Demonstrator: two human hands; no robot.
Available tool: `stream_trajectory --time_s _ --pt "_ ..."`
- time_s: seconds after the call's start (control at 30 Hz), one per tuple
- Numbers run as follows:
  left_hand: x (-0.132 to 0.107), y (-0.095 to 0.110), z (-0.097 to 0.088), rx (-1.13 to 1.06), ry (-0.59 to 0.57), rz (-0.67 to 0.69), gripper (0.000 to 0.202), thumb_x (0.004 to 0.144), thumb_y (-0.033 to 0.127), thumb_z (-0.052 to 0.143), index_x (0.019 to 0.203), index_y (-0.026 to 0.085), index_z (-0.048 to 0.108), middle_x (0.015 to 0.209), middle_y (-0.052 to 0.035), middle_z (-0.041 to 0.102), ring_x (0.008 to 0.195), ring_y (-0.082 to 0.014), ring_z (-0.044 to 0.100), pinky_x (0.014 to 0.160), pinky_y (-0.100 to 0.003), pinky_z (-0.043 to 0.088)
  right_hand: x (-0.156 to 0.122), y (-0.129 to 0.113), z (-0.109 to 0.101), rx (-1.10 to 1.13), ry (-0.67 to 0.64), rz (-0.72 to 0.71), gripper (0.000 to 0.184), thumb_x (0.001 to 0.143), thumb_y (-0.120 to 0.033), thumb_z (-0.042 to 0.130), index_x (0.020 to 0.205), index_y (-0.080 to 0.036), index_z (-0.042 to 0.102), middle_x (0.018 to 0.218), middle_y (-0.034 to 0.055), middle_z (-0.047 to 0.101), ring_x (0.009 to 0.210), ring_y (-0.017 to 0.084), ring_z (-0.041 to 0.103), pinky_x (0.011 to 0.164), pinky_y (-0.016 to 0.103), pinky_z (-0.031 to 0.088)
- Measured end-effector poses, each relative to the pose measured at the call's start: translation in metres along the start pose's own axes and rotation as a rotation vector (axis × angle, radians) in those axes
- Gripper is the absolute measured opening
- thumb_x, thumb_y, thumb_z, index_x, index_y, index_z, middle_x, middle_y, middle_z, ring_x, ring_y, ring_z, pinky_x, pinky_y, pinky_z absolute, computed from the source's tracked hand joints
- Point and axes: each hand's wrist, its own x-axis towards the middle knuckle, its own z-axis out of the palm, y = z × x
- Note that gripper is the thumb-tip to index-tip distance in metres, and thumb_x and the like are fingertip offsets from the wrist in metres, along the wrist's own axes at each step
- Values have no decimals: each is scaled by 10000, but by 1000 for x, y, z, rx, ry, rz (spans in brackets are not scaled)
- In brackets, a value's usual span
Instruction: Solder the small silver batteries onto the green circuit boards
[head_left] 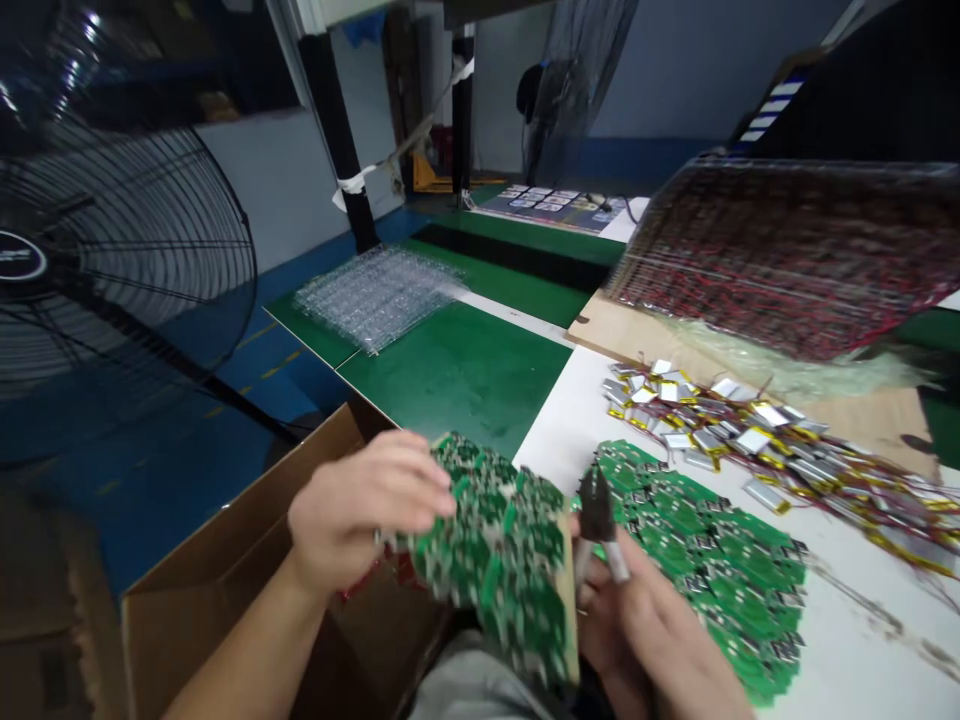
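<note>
The fingers of the left hand are bent over the left edge of a green circuit panel, tips against its upper face; the thumb is hidden, so I cannot tell whether they grip it. The fingers of the right hand are closed around pliers, whose dark nose points up, just beside the panel's right edge. The panel sits tilted between the two hands, in front of the person's grey clothing, with a tan strip along its right side. Its small parts are blurred.

To the right, a second panel lies flat on the white worktop. Beyond it is a loose heap of silver batteries with yellow ends and dark red wires. Behind the heap, a stack of trays showing red and brown rests on a tan board.

Below the left arm stands an open carton, with something red inside, too blurred to name. Clear trays lie on the green table ahead, and a large fan stands at left.
</note>
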Motion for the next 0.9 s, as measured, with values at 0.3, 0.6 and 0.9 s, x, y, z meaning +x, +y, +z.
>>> stream_trajectory --time_s 0.3,0.6,0.9 --pt "-81 -1 -10 -48 509 -572 253 781 263 824 1024 331 805 1370 -43 675 1362 -310 548 1194 -530 342 25 13 29 -120 31 48 426 732 -474 838 1036 -278 613 826 -33 629 765 152 577 702 235 450" --pt "-101 -6 24 -697 651 -1073 434 717 259 890 1106 144 736 1069 -145 794 1048 -341 741 951 -429 579 37 33 35 -336 -200 51 419 832 -532 720 1129 -260 602 1096 29 694 1049 231 632 980 327 466" --pt "-83 2 10 -516 796 -992 455 729 286 879 1127 144 709 1000 -115 802 972 -307 760 836 -384 624 18 50 16 -677 -300 104 393 835 -575 672 1049 -247 702 888 3 690 842 191 627 798 275 469"
